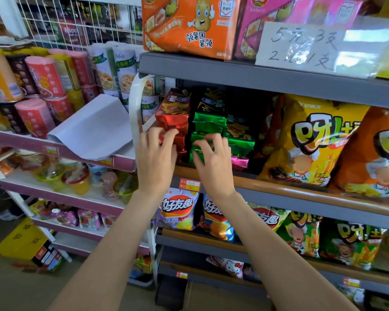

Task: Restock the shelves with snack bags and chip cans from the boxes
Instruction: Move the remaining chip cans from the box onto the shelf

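Head view: 2 hands at the small snack bags on the grey shelf [279, 185].

Left hand [155, 153] curls its fingers onto the red bags [173, 113] stacked just above it, seemingly pinching 1. Right hand [213, 160] pinches a green bag [208, 126] from the neighbouring stack. Large yellow chip bags [305, 142] stand beyond the right hand; cans [45, 72] fill the rack beyond the left.
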Tool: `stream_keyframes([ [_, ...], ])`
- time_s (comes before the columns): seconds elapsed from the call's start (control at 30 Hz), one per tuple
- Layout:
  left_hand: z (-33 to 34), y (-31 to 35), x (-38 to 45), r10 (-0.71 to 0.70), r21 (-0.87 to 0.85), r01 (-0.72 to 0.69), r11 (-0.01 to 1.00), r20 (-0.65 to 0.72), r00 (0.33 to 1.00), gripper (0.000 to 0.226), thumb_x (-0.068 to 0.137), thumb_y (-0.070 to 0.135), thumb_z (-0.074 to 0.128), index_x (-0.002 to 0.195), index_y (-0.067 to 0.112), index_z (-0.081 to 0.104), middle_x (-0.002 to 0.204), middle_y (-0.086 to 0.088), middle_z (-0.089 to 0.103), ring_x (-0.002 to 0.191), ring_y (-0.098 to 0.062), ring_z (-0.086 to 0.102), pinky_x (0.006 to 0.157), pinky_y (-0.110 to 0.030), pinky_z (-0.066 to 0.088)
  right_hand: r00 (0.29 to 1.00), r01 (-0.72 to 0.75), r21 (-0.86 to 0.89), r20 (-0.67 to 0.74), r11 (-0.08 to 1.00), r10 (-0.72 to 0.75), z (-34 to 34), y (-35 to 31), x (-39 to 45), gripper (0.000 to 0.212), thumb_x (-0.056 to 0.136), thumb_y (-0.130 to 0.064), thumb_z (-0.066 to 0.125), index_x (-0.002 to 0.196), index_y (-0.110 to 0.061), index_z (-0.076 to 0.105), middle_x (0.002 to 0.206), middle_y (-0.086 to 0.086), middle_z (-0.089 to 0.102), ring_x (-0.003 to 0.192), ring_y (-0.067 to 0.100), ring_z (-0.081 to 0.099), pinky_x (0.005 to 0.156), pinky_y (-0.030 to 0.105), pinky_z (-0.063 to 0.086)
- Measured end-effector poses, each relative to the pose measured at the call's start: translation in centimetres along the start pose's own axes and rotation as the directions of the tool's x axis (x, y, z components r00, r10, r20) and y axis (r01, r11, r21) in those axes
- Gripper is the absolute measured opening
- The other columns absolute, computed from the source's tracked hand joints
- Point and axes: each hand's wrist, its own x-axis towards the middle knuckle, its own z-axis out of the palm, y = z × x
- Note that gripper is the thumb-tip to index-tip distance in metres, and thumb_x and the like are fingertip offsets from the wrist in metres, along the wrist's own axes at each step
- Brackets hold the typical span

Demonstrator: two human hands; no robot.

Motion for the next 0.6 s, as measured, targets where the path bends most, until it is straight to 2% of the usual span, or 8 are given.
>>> stream_keyframes([
  [0.07, -0.4, 0.5, 0.5, -0.125, -0.14, 0.118, 0.983, -0.044, 0.991, 0.018, 0.083, 0.007, 0.062, 0.101, 0.008, 0.059, 0.109, -0.02, 0.05, 0.096, -0.034, 0.048, 0.074, -0.032, 0.045, 1.0, 0.021, 0.083, -0.006, 0.996, -0.021, -0.2, -0.4, 0.9, 0.021, 0.078, -0.001, 0.065, 0.099, -0.001, 0.065, 0.094, 0.017, 0.058, 0.082, 0.032, 0.058, 0.066, 0.038, 0.052],
  [0.13, -0.7, 0.9, 0.7, -0.261, -0.267, 0.238, 0.934, -0.054, 0.964, 0.017, 0.085, 0.008, 0.061, 0.101, 0.006, 0.055, 0.111, -0.021, 0.046, 0.101, -0.032, 0.046, 0.078, -0.021, 0.033, 0.999, 0.024, 0.142, 0.032, 0.99, -0.029, -0.3, -1.0, 2.0, 0.032, 0.08, -0.002, 0.063, 0.112, -0.001, 0.061, 0.09, 0.016, 0.06, 0.078, 0.031, 0.06, 0.062, 0.036, 0.054],
  [0.17, -0.7, 1.1, 0.8, -0.319, -0.312, 0.293, 0.904, -0.033, 0.947, 0.02, 0.085, 0.008, 0.06, 0.104, 0.005, 0.053, 0.112, -0.021, 0.046, 0.103, -0.031, 0.045, 0.08, -0.02, 0.031, 0.997, 0.011, 0.158, 0.069, 0.987, -0.022, -0.2, -1.4, 2.6, 0.038, 0.081, -0.002, 0.063, 0.119, -0.002, 0.058, 0.088, 0.015, 0.06, 0.075, 0.031, 0.061, 0.059, 0.036, 0.055],
  [0.27, -0.5, 1.2, 1.2, -0.399, -0.403, 0.385, 0.831, 0.052, 0.915, 0.023, 0.091, 0.011, 0.055, 0.112, 0.005, 0.047, 0.112, -0.015, 0.049, 0.104, -0.024, 0.049, 0.082, -0.026, 0.04, 0.984, -0.056, 0.178, 0.176, 0.982, 0.025, 0.3, -2.2, 3.8, 0.048, 0.085, -0.003, 0.06, 0.131, -0.009, 0.05, 0.09, 0.019, 0.062, 0.078, 0.035, 0.062, 0.062, 0.045, 0.055],
  [0.37, -0.3, 1.0, 2.3, -0.459, -0.401, 0.456, 0.795, 0.094, 0.883, 0.022, 0.095, 0.013, 0.048, 0.116, 0.009, 0.046, 0.112, -0.01, 0.054, 0.102, -0.024, 0.053, 0.079, -0.03, 0.042, 0.989, -0.06, 0.197, 0.143, 0.979, 0.032, 0.9, -2.7, 4.5, 0.038, 0.086, -0.003, 0.057, 0.124, -0.004, 0.054, 0.09, 0.019, 0.064, 0.08, 0.037, 0.062, 0.063, 0.047, 0.054],
  [0.47, -0.1, 0.5, 3.2, -0.434, -0.347, 0.45, 0.823, 0.127, 0.892, 0.018, 0.096, 0.014, 0.046, 0.113, 0.01, 0.049, 0.111, -0.009, 0.058, 0.102, -0.026, 0.056, 0.079, -0.03, 0.041, 0.985, -0.094, 0.16, 0.157, 0.983, 0.069, 1.1, -2.5, 4.3, 0.038, 0.089, -0.003, 0.053, 0.127, -0.004, 0.05, 0.094, 0.019, 0.065, 0.081, 0.036, 0.063, 0.065, 0.047, 0.054],
  [0.53, 0.1, 0.2, 3.3, -0.413, -0.319, 0.435, 0.842, 0.138, 0.9, 0.018, 0.095, 0.014, 0.046, 0.112, 0.01, 0.051, 0.11, -0.009, 0.059, 0.101, -0.026, 0.057, 0.078, -0.03, 0.041, 0.987, -0.087, 0.158, 0.149, 0.984, 0.064, 0.7, -2.4, 3.8, 0.038, 0.09, -0.002, 0.052, 0.128, -0.004, 0.051, 0.092, 0.019, 0.066, 0.077, 0.035, 0.064, 0.062, 0.045, 0.055],
  [0.6, -0.1, 0.2, 2.9, -0.433, -0.317, 0.446, 0.837, 0.115, 0.894, 0.019, 0.095, 0.013, 0.048, 0.112, 0.009, 0.051, 0.112, -0.012, 0.055, 0.101, -0.028, 0.056, 0.081, -0.032, 0.043, 0.996, -0.044, 0.191, 0.091, 0.981, 0.027, -0.4, -2.3, 3.6, 0.031, 0.089, -0.002, 0.051, 0.119, -0.001, 0.056, 0.087, 0.016, 0.066, 0.071, 0.031, 0.064, 0.057, 0.04, 0.056],
])
